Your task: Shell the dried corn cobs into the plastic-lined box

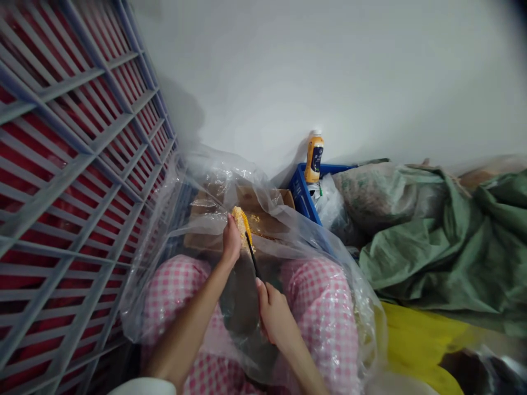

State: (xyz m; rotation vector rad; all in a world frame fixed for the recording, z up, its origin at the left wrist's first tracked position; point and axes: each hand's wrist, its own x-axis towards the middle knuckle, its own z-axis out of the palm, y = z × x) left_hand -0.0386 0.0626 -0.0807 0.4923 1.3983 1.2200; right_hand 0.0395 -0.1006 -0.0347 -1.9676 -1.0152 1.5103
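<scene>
A partly stripped corn cob (241, 226) is held up at the middle of the scene, tilted, above the near side of an open cardboard box (287, 198). The left hand (232, 238) is wrapped around the cob's left side; the right hand (275, 312), nearer, grips a slim black tool (253, 258) whose far end meets the yellow kernels on the cob's right. The tool's tip could slip off the kernels toward the left hand's fingers if pressed hard, and the cob could twist if that grasp is loose. Loose kernels (255, 218) lie inside the box; others might scatter onto the clear plastic sheet (304, 233), which drapes over the box's edge and the person's pink gingham trousers (319, 291), and its folds could catch a wrist. Close on the left, a tall slatted plastic crate (82, 159) limits elbow room, and a pale wall (349, 71) closes off the far side. To the right, a yellow-labelled bottle (314, 159) stands upright at a blue crate (302, 195), where a bump might topple it; farther right lies crumpled green cloth (428, 241), with a yellow sheet (420, 329) nearer.
</scene>
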